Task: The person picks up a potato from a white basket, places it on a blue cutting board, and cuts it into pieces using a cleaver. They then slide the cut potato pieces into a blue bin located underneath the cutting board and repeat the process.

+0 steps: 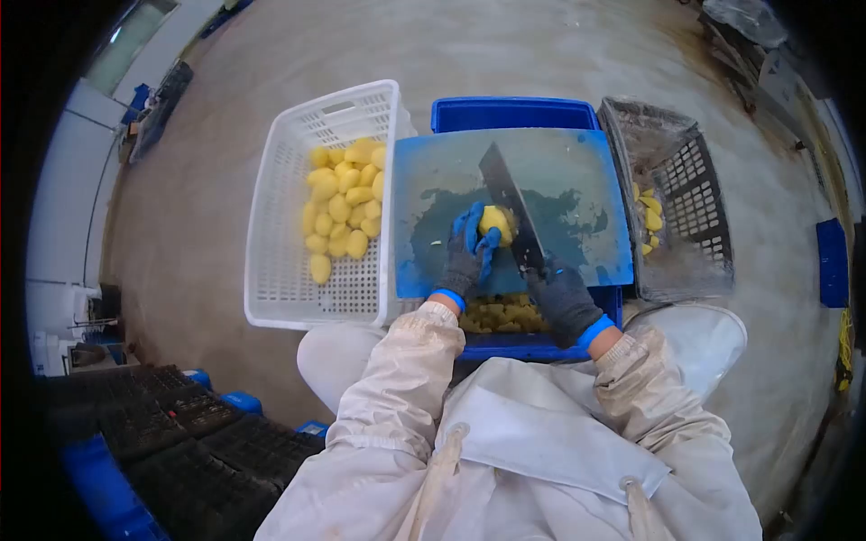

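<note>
My left hand (469,244), in a grey and blue glove, grips a peeled yellow potato (496,224) on the blue-edged cutting board (559,162). In my right hand (561,296), also gloved, is the handle of a cleaver (512,200). Its broad dark blade points away from me and stands right beside the potato's right side. Wet dark patches cover the middle of the board. Below the board's near edge, cut potato pieces (502,315) lie in a blue crate (514,346), partly hidden by my hands.
On the left stands a white crate (271,279) with many peeled potatoes (341,200). A dark, plastic-lined crate (663,287) at the right holds a few yellow pieces (649,216). Black crates (180,442) are stacked at the lower left. A blue bin (519,114) shows behind the board.
</note>
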Motion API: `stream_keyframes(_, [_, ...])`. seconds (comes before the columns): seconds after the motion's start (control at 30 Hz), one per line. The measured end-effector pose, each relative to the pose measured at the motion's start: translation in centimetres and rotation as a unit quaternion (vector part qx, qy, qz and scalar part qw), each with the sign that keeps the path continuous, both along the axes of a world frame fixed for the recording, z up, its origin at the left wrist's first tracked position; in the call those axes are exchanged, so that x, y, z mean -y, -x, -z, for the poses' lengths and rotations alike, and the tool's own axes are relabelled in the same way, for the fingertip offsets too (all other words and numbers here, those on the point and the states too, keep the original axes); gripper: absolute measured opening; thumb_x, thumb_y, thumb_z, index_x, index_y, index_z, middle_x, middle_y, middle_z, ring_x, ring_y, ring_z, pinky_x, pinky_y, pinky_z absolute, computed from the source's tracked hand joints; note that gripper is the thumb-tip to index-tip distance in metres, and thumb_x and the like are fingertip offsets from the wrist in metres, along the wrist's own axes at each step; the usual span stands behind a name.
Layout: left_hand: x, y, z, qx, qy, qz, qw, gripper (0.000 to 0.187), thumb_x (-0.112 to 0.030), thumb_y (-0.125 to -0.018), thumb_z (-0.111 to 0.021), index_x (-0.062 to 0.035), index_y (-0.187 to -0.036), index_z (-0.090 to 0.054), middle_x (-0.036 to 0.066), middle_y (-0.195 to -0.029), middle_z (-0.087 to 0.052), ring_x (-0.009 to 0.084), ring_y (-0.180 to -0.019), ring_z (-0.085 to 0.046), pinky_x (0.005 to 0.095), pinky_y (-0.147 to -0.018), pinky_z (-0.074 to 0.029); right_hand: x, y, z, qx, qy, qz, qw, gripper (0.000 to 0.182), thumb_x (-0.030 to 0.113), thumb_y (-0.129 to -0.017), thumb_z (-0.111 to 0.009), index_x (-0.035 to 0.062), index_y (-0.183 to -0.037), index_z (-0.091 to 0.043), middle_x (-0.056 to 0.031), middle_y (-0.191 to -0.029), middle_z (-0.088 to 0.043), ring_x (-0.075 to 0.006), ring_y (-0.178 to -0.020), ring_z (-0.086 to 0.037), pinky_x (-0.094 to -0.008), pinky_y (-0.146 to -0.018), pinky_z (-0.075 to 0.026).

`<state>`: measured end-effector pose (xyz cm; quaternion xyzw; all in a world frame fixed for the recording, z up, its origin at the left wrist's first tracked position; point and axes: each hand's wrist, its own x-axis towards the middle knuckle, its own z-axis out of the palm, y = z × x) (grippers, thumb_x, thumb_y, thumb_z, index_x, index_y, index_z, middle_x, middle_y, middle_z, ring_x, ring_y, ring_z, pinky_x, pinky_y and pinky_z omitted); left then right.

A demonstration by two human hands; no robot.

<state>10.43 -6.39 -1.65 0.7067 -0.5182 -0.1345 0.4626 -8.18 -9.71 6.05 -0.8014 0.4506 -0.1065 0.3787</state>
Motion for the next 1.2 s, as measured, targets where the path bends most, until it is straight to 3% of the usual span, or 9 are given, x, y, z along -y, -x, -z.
stream_keyframes(0.1, [0.2,-0.6,-1.0,0.021,0.018,0.030,0.999,0.050,-0.025,-0.086,-0.058,-0.0052,-0.130,-0.044,0.022,-0.123,-0.045,0.0382,-0.111,-0.047,0.0427,-0.095,-0.039,0.2,0.7,0.3,0.078,0.030,-0.027,0.996,0.045,0.032,-0.086,-0.050,-0.0065,-0.109,-0.052,-0.0269,-0.081,-0.061,-0.0429,-0.079,-0.059,-0.0480,-0.071,-0.047])
stream_keyframes(0.23, [0.0,-0.5,-2.2,0.069,-0.014,0.041,0.997,0.044,-0.023,-0.084,-0.059,-0.0038,-0.123,-0.051,0.020,-0.119,-0.051,0.0380,-0.109,-0.049,0.0435,-0.095,-0.040,0.1,0.8,0.9,0.012,-0.020,-0.015,1.000,0.044,0.031,-0.086,-0.050,-0.0049,-0.111,-0.052,-0.0270,-0.082,-0.061,-0.0426,-0.078,-0.059,-0.0485,-0.070,-0.047])
stream_keyframes(0.3, [0.2,-0.8,-2.8,0.065,-0.022,0.042,0.997,0.042,-0.023,-0.084,-0.059,-0.0033,-0.121,-0.052,0.020,-0.117,-0.053,0.0377,-0.107,-0.050,0.0437,-0.095,-0.040,0.6,1.0,2.3,-0.012,0.115,-0.105,0.988,0.044,0.031,-0.087,-0.050,-0.0038,-0.113,-0.051,-0.0266,-0.081,-0.061,-0.0429,-0.078,-0.059,-0.0491,-0.070,-0.047])
stream_keyframes(0.5, [0.5,-2.0,-2.3,0.043,-0.040,0.002,0.998,0.039,-0.025,-0.086,-0.056,-0.0056,-0.120,-0.054,0.020,-0.115,-0.055,0.0374,-0.103,-0.054,0.0430,-0.092,-0.042,0.8,-4.3,2.2,-0.061,0.032,-0.012,0.998,0.040,0.028,-0.087,-0.050,-0.0052,-0.109,-0.053,-0.0287,-0.085,-0.060,-0.0403,-0.080,-0.060,-0.0474,-0.068,-0.048])
stream_keyframes(0.63, [-0.1,-2.5,-2.6,-0.016,-0.093,-0.025,0.995,0.039,-0.028,-0.088,-0.055,-0.0093,-0.123,-0.053,0.020,-0.115,-0.055,0.0383,-0.104,-0.054,0.0424,-0.089,-0.044,0.4,-5.0,0.8,-0.066,0.003,-0.049,0.997,0.052,0.035,-0.087,-0.047,-0.0089,-0.113,-0.051,-0.0291,-0.088,-0.061,-0.0419,-0.083,-0.060,-0.0495,-0.070,-0.047])
stream_keyframes(0.7, [-0.1,-2.3,-2.9,-0.027,-0.088,-0.018,0.996,0.040,-0.028,-0.088,-0.055,-0.0093,-0.123,-0.052,0.020,-0.115,-0.055,0.0380,-0.104,-0.055,0.0424,-0.089,-0.045,0.3,-5.1,0.6,-0.057,0.060,-0.025,0.996,0.036,0.030,-0.086,-0.047,-0.0002,-0.106,-0.053,-0.0269,-0.083,-0.061,-0.0422,-0.082,-0.060,-0.0508,-0.074,-0.046])
stream_keyframes(0.9, [-0.8,-0.4,-4.8,-0.071,-0.021,-0.020,0.997,0.042,-0.030,-0.086,-0.058,-0.0099,-0.123,-0.052,0.018,-0.116,-0.055,0.0340,-0.100,-0.058,0.0413,-0.086,-0.047,0.4,-3.4,-4.5,-0.070,0.019,-0.017,0.997,0.035,0.027,-0.086,-0.046,-0.0017,-0.102,-0.055,-0.0260,-0.084,-0.063,-0.0408,-0.080,-0.061,-0.0484,-0.074,-0.048])
stream_keyframes(1.0, [-1.5,0.6,-3.7,-0.045,-0.038,-0.030,0.998,0.041,-0.030,-0.086,-0.059,-0.0107,-0.122,-0.053,0.017,-0.115,-0.055,0.0322,-0.097,-0.060,0.0408,-0.085,-0.048,1.7,-3.9,3.1,-0.082,0.062,-0.079,0.992,0.034,0.027,-0.086,-0.046,-0.0014,-0.101,-0.055,-0.0260,-0.084,-0.063,-0.0408,-0.081,-0.061,-0.0488,-0.074,-0.048])
stream_keyframes(1.2, [-1.0,-0.5,-3.1,-0.045,-0.009,-0.015,0.999,0.042,-0.028,-0.084,-0.060,-0.0114,-0.122,-0.053,0.018,-0.117,-0.055,0.0324,-0.102,-0.057,0.0411,-0.089,-0.044,0.3,-4.4,3.3,-0.064,0.066,-0.105,0.990,0.039,0.031,-0.087,-0.046,-0.0029,-0.106,-0.053,-0.0279,-0.086,-0.061,-0.0422,-0.082,-0.059,-0.0509,-0.068,-0.047])
